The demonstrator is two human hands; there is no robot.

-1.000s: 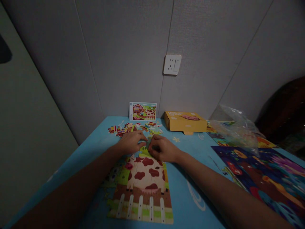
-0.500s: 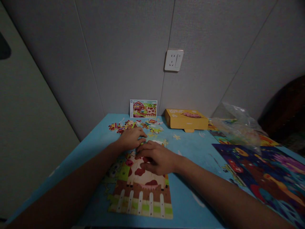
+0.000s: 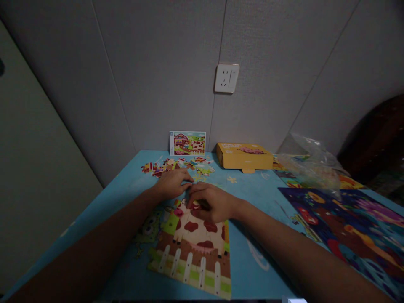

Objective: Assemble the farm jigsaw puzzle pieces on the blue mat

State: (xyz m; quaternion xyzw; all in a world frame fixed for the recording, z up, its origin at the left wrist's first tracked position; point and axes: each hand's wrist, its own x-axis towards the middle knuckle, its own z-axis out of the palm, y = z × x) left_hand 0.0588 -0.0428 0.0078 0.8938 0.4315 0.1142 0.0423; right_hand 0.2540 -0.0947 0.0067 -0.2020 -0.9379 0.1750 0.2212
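Note:
A partly joined jigsaw puzzle [image 3: 202, 244], showing a spotted cow above a white fence, lies slightly turned on the blue table. My right hand [image 3: 214, 203] is closed with bent fingers at the puzzle's upper edge, covering part of it. My left hand [image 3: 172, 184] is beside it, just beyond the puzzle's top left, with its fingers bent together close to the right fingertips. What the left fingers hold, if anything, is hidden. Loose puzzle pieces [image 3: 167, 165] lie in a pile behind my left hand.
A picture card [image 3: 188, 143] of the farm scene leans on the wall. Right of it is a yellow box [image 3: 244, 156] with its flap out. Further right are a clear plastic bag [image 3: 312, 164] and a dark colourful picture [image 3: 347, 227]. A socket [image 3: 226, 78] is on the wall.
The puzzle has turned slightly clockwise, its lower right corner nearer to me. My right hand has shifted slightly to the right at its top; my left hand has hardly moved. The view has shifted a little.

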